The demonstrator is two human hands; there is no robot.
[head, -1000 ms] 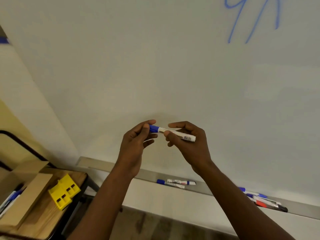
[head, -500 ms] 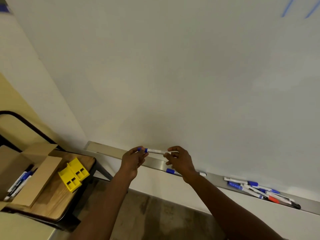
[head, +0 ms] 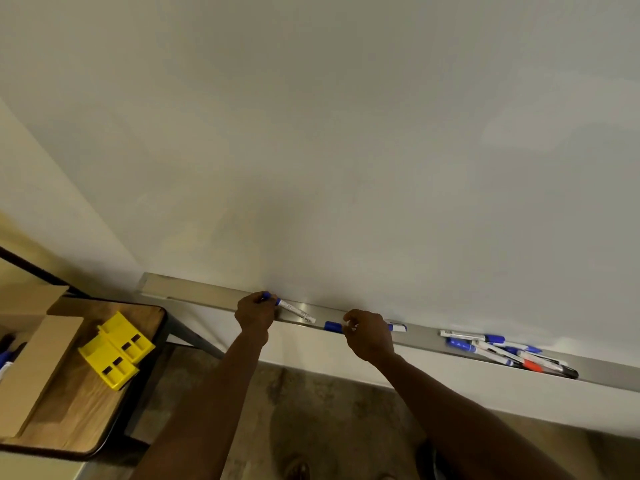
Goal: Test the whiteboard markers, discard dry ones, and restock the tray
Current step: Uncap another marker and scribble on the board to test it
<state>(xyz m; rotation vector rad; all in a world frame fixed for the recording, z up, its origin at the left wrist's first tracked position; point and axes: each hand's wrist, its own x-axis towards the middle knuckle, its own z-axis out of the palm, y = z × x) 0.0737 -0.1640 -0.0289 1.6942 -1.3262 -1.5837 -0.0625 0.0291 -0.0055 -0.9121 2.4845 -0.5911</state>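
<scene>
My left hand (head: 254,311) grips the blue cap end of a white whiteboard marker (head: 298,311), whose body lies slanted down into the metal marker tray (head: 194,292) under the whiteboard (head: 346,133). My right hand (head: 369,336) is further right along the tray. Its curled fingers pinch a second, blue-capped marker (head: 332,326) that lies in the tray, and the hand hides most of that marker's body. Another blue marker end (head: 398,328) shows just past the hand.
A pile of several blue, red and black markers (head: 502,351) lies in the tray at the right. At the left, a wooden side table (head: 69,393) carries a yellow plastic holder (head: 116,348) and an open cardboard box (head: 31,358) with markers in it.
Both hands dropped from chest height down to the tray with the marker. My right hand let go of its body and moved right onto a marker lying in the tray.
</scene>
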